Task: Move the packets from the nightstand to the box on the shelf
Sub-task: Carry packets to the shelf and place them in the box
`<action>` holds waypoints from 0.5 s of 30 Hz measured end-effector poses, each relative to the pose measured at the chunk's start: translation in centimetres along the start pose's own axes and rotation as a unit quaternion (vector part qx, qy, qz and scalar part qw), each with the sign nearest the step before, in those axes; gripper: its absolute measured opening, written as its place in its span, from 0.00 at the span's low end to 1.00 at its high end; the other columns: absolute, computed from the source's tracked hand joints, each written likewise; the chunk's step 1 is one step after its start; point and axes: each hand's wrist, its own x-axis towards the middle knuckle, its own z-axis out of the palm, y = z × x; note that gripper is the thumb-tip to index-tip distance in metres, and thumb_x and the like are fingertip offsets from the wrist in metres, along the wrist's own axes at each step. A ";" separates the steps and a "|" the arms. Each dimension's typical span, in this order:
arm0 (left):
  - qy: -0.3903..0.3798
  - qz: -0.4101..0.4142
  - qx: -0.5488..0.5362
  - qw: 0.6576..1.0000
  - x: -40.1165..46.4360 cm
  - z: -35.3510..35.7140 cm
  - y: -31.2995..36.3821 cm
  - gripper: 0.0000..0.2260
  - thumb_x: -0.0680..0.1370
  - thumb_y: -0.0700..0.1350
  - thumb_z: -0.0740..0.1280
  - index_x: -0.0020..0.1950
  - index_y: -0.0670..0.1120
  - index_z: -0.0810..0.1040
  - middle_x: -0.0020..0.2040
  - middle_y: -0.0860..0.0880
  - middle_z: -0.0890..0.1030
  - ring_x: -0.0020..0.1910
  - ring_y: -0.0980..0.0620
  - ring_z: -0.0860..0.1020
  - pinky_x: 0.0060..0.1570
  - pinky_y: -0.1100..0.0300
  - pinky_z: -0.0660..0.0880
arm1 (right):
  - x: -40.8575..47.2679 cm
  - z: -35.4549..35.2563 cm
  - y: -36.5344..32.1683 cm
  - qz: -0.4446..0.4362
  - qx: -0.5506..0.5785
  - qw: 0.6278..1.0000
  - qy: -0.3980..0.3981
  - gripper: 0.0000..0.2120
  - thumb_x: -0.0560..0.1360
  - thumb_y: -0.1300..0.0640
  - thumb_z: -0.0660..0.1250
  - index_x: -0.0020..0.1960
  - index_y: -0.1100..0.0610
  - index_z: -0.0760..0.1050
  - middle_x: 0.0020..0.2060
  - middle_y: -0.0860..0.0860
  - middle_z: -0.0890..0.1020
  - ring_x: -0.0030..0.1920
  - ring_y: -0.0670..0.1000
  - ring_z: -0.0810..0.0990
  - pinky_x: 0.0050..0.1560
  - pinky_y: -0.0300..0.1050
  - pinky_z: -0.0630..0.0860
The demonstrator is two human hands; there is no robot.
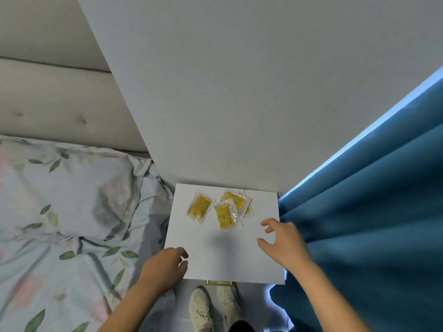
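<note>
Several clear packets with yellow contents lie at the back of the white nightstand (203, 255). One packet (199, 207) lies apart on the left; another packet (224, 215) overlaps a small pile (238, 200) to its right. My right hand (280, 238) hovers over the nightstand's right side, fingers spread and loosely curved, holding nothing, just short of the packets. My left hand (165, 264) sits at the front left corner with relaxed fingers, empty. No box or shelf is in view.
A bed with a floral pillow (72, 188) and bedding borders the nightstand on the left. A blue curtain (371, 224) hangs close on the right. A grey wall (239, 92) stands behind. My shoes (213, 305) and a gold drawer handle (217, 282) are below the front edge.
</note>
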 end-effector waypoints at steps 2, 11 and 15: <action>0.007 -0.009 -0.007 1.000 2.2 1.3 -0.9 0.14 0.81 0.51 0.58 0.65 0.55 0.73 0.60 0.57 0.78 0.59 0.55 0.76 0.53 0.60 0.73 | 2.9 3.3 0.9 0.007 0.024 1.000 -0.002 0.20 0.74 0.47 0.69 0.65 0.46 0.72 0.53 0.43 0.79 0.62 0.49 0.71 0.57 0.45 0.74; 0.024 -0.040 -0.114 0.992 12.5 10.3 -1.3 0.12 0.81 0.50 0.58 0.64 0.56 0.73 0.57 0.58 0.78 0.55 0.59 0.76 0.54 0.64 0.72 | 17.2 17.7 0.6 0.053 0.165 0.985 0.025 0.25 0.73 0.53 0.72 0.67 0.56 0.70 0.63 0.52 0.78 0.63 0.55 0.76 0.57 0.46 0.73; 0.010 -0.037 -0.132 0.991 14.4 14.1 -0.9 0.13 0.82 0.51 0.56 0.65 0.57 0.73 0.59 0.59 0.77 0.57 0.60 0.75 0.56 0.66 0.72 | 20.5 21.4 0.5 0.097 0.068 0.991 0.062 0.40 0.66 0.40 0.76 0.71 0.53 0.63 0.69 0.53 0.71 0.69 0.58 0.69 0.63 0.56 0.71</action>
